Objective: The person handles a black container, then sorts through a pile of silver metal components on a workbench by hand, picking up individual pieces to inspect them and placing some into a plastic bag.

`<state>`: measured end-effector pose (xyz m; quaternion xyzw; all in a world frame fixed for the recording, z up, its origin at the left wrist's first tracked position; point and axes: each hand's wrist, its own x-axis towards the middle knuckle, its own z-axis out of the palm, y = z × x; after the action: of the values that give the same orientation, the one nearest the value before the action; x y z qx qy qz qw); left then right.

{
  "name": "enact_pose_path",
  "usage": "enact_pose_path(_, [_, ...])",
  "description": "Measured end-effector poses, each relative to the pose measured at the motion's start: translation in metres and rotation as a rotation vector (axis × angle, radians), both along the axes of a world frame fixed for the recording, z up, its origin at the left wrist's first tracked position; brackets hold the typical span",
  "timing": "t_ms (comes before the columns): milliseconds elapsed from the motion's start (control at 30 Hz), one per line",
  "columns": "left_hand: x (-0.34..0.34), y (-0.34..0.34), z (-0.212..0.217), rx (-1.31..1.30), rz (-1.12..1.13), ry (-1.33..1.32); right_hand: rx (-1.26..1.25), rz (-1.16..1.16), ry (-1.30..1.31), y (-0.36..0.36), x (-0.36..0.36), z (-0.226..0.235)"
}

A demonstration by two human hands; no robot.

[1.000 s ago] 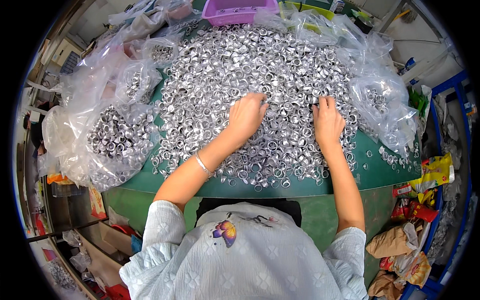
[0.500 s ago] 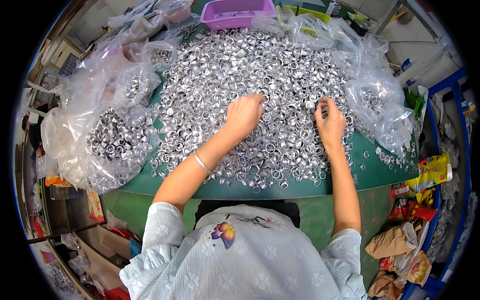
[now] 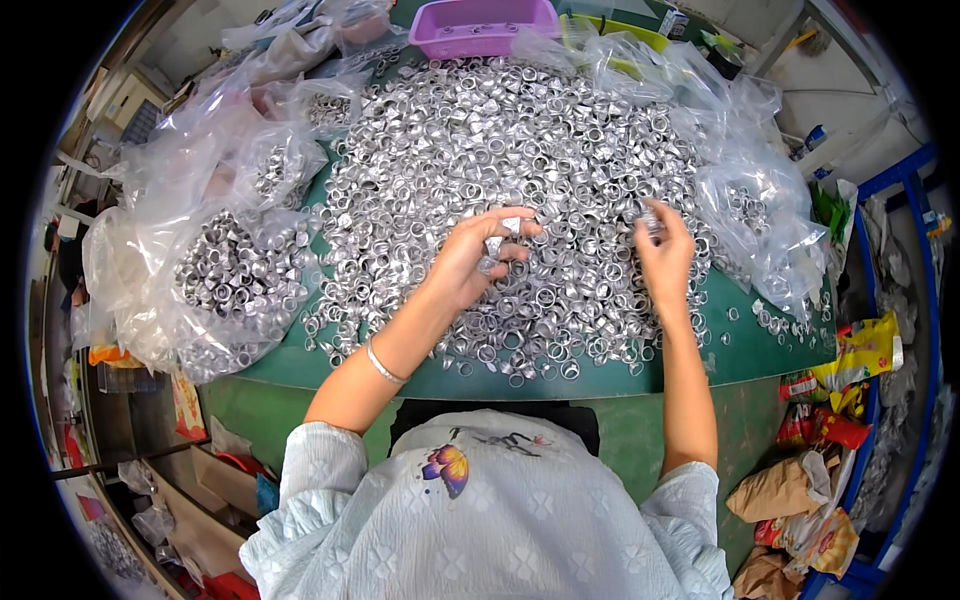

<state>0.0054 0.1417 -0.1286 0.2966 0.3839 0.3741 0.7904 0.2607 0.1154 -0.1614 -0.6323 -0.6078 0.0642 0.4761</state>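
A broad heap of silver-coloured metal rings (image 3: pixel 510 130) covers the middle of the green table (image 3: pixel 430 378). Over the heap's centre, my left hand (image 3: pixel 470 255) is turned with its palm to the right, fingers curled and a little apart. A few rings (image 3: pixel 515 226) show among those fingers, held in the hand. To the right, my right hand (image 3: pixel 665 250) pinches a single ring (image 3: pixel 650 216) between thumb and fingers, just above the heap. That ring is smeared by motion, so its shape is unclear.
Clear plastic bags of rings lie left (image 3: pixel 240 270) and right (image 3: pixel 755 220) of the heap. A purple basket (image 3: pixel 485 30) and a yellow-green basket (image 3: pixel 635 38) stand at the back. A blue shelf frame (image 3: pixel 915 220) rises at right. Paper bags (image 3: pixel 780 490) lie beneath.
My left hand has rolled over and opened somewhat, moving slightly left and down, so rings among its fingers now show. My right hand has turned and moved slightly right with a ring.
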Motion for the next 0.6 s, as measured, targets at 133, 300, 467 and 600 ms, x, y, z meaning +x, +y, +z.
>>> enact_pose_path(133, [-0.008,-0.006,-0.014,-0.097,0.023,-0.098,-0.193,0.052,0.91,-0.01,0.007,0.016])
enact_pose_path(300, [0.005,-0.002,-0.02,0.177,-0.039,0.309,-0.189,0.556,1.964,-0.016,0.053,0.007])
enact_pose_path(467, [0.012,0.018,-0.03,0.749,0.063,0.645,-0.163,0.22,1.684,-0.025,0.067,0.012])
enact_pose_path(600, [0.026,0.03,-0.027,1.138,0.083,1.038,-0.232,-0.085,0.341,-0.021,0.068,0.004])
